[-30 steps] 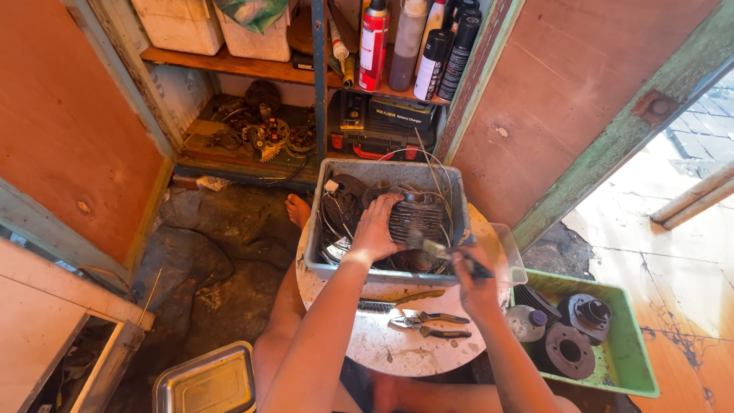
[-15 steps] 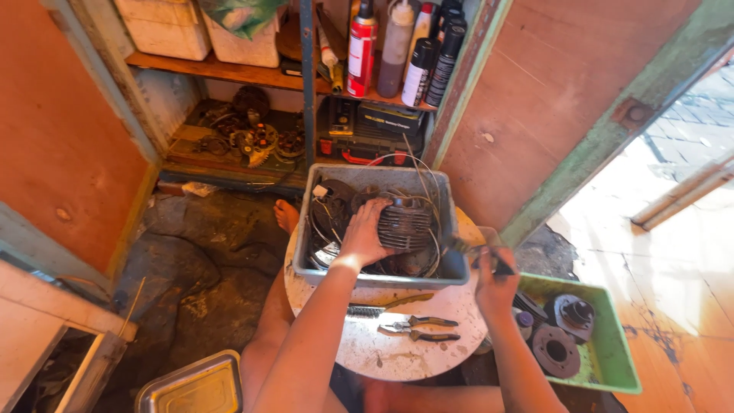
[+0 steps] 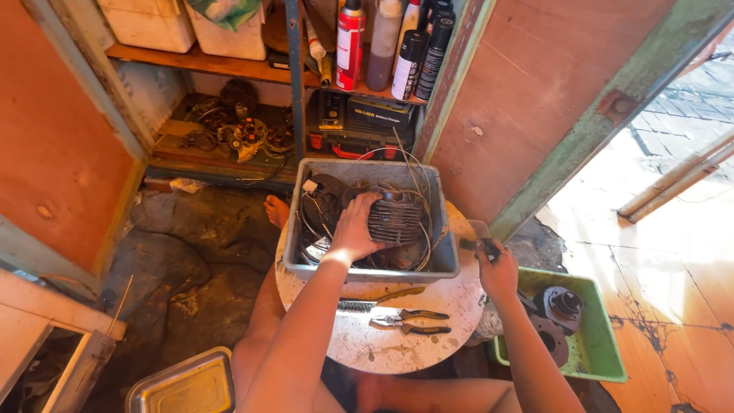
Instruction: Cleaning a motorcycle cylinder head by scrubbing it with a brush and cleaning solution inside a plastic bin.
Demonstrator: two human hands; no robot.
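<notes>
- The left hand (image 3: 358,228) rests inside a grey plastic tub (image 3: 371,270), fingers spread against a dark finned engine cylinder (image 3: 395,219) just to its right — thin wire loops (image 3: 417,172) curl around both.
- The right hand (image 3: 497,269) is closed around a small dark tool (image 3: 483,243), outside the tub's right wall.
- Below the left forearm, pliers (image 3: 410,320) and a wire brush (image 3: 376,301) lie on the round white tabletop (image 3: 382,348).
- Just right of the right hand sits a green tray (image 3: 599,336) holding dark round metal parts (image 3: 564,303).
- Beyond both hands, spray cans (image 3: 351,44) stand on a shelf.
</notes>
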